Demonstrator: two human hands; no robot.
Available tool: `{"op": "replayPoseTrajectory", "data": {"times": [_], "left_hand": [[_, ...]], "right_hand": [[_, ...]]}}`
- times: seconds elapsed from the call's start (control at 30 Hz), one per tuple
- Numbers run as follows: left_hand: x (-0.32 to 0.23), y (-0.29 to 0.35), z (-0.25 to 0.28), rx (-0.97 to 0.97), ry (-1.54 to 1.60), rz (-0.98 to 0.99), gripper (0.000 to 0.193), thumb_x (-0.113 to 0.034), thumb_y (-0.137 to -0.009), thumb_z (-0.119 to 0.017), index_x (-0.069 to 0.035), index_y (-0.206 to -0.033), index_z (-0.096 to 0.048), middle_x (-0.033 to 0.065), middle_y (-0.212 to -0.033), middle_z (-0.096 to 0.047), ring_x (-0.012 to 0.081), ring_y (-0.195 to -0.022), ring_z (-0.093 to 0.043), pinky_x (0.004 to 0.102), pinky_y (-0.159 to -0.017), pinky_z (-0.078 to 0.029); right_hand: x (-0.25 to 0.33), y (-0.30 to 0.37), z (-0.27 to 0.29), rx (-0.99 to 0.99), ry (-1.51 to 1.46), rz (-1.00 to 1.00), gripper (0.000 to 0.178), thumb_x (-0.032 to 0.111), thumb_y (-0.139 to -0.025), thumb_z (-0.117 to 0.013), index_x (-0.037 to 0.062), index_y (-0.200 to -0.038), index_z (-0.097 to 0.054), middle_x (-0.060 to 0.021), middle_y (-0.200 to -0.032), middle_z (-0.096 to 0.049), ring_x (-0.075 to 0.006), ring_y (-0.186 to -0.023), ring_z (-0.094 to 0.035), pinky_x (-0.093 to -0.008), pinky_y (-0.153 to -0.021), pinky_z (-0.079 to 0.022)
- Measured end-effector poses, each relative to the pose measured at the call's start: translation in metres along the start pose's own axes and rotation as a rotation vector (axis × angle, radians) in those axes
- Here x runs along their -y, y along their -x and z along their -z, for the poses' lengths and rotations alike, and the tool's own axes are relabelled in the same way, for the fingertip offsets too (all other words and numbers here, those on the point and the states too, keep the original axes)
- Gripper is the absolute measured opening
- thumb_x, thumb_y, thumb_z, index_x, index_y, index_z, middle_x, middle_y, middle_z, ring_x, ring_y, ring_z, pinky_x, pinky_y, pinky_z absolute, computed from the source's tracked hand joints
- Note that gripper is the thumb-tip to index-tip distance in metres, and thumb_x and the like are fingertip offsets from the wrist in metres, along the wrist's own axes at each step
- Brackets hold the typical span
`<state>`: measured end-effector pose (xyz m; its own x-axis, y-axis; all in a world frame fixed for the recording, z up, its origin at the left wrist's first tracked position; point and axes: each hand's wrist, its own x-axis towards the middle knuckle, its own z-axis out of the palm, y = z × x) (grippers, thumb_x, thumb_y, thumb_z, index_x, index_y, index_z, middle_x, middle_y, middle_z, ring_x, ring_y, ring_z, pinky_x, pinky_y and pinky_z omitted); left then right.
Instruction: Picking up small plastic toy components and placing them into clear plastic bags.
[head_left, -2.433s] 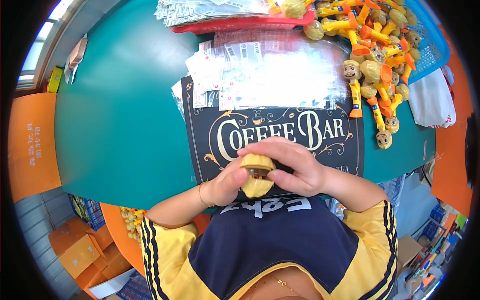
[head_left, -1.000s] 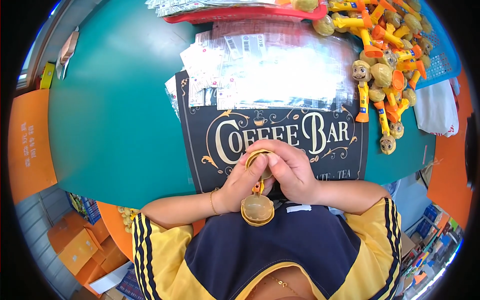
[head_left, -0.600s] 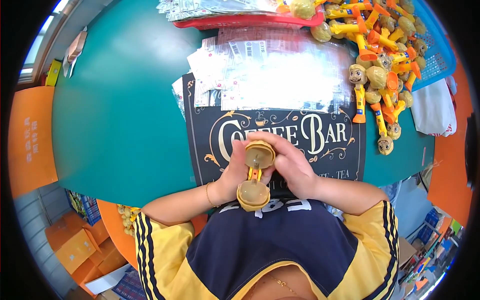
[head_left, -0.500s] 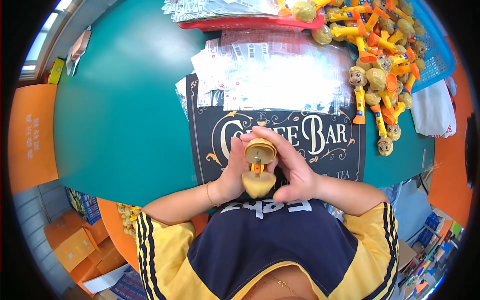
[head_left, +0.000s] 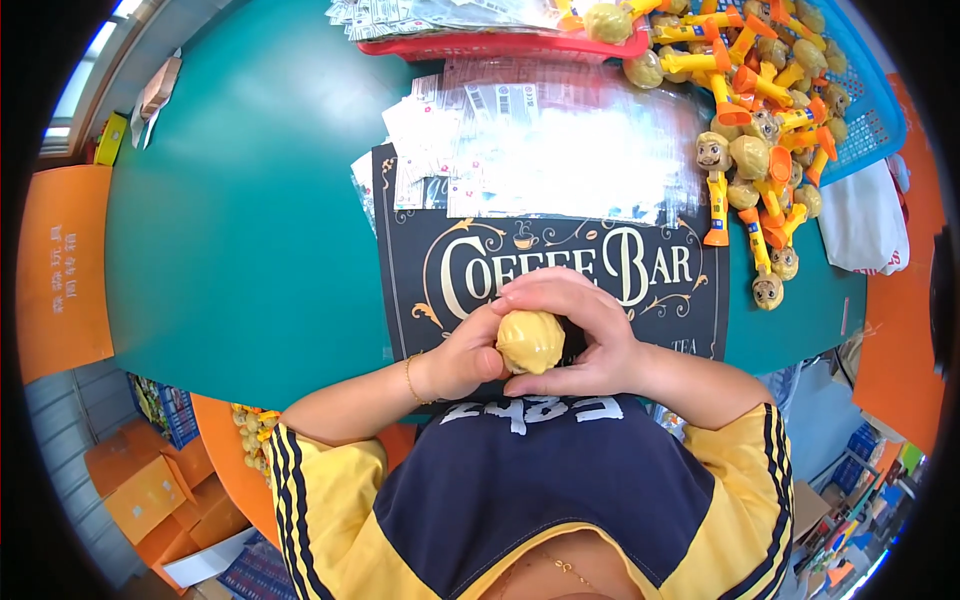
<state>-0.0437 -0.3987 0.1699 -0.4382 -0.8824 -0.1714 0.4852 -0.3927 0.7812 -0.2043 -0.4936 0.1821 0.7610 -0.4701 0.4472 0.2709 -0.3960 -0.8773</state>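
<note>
Between my two hands, just in front of my chest, is a toy figure's gold-yellow head, its ridged hair side facing up. My left hand grips it from the left, thumb against its lower left side. From the right, my right hand curls around it, fingers over the far side and thumb under the near edge. Whatever body hangs below the head is hidden by the hands. Under them lies a black printed mat on the green table.
Clear plastic bags with printed cards cover the mat's far part. Beyond stands a red tray of more bags. At the far right, finished-looking toy figures heap beside and in a blue basket. A white bag lies right.
The toy head was open in two halves, showing an orange piece inside; now the halves are together. My right hand's fingers have closed around it.
</note>
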Motion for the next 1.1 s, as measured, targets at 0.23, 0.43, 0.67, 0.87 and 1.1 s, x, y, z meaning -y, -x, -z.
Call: {"op": "replayPoseTrajectory", "data": {"times": [0.23, 0.43, 0.67, 0.87, 1.1], "left_hand": [[-0.007, -0.002, -0.003, -0.016, -0.161, -0.048, 0.095, -0.077, -0.064, -0.061, -0.003, -0.122, -0.048, 0.0068, -0.111, -0.053, 0.0161, -0.105, -0.054, 0.0296, -0.089, -0.044], [-0.003, -0.004, -0.009, -0.043, -0.268, -0.165, 0.089, -0.069, -0.074, -0.06, 0.001, -0.127, -0.043, 0.0086, -0.116, -0.05, 0.0197, -0.109, -0.05, 0.0329, -0.092, -0.04], [-0.038, -0.011, -0.007, -0.365, -0.755, -0.348, 0.052, -0.037, -0.087, -0.061, -0.001, -0.122, -0.048, 0.0101, -0.117, -0.051, 0.0199, -0.111, -0.048, 0.0333, -0.097, -0.037], [-0.084, -0.049, 0.012, -0.407, -1.601, -0.507, 0.023, -0.017, -0.081, -0.066, -0.004, -0.1, -0.065, 0.0124, -0.112, -0.059, 0.0319, -0.11, -0.053, 0.0391, -0.095, -0.041], [-0.082, -0.147, 0.061, -0.486, -1.808, -0.386, 0.039, -0.027, -0.085, -0.061, -0.004, -0.116, -0.058, 0.0192, -0.121, -0.056, 0.0361, -0.112, -0.051, 0.039, -0.097, -0.041]], "right_hand": [[0.003, 0.002, -0.002, -0.041, 0.101, 0.12, 0.061, 0.019, -0.062, -0.086, 0.0028, -0.113, -0.057, -0.0101, -0.105, -0.063, -0.0311, -0.1, -0.06, -0.037, -0.081, -0.049], [0.017, 0.0, 0.01, 0.098, 0.264, -0.026, 0.053, 0.014, -0.065, -0.081, 0.0061, -0.112, -0.058, -0.0106, -0.112, -0.06, -0.0321, -0.113, -0.051, -0.0402, -0.09, -0.045], [0.036, -0.003, 0.041, -0.379, -0.079, -0.278, 0.054, -0.001, -0.064, -0.08, 0.0037, -0.11, -0.052, -0.0073, -0.104, -0.056, -0.0146, -0.092, -0.057, -0.0284, -0.081, -0.048], [0.027, 0.008, 0.107, -0.713, -0.641, -0.403, 0.039, 0.02, -0.093, -0.052, 0.0011, -0.126, -0.046, -0.01, -0.103, -0.061, -0.0208, -0.105, -0.058, -0.0332, -0.081, -0.053], [-0.008, 0.02, 0.123, -0.682, -0.985, -0.57, 0.036, 0.029, -0.092, -0.056, 0.0055, -0.12, -0.052, -0.0071, -0.102, -0.061, -0.018, -0.098, -0.06, -0.0383, -0.085, -0.052]]}}
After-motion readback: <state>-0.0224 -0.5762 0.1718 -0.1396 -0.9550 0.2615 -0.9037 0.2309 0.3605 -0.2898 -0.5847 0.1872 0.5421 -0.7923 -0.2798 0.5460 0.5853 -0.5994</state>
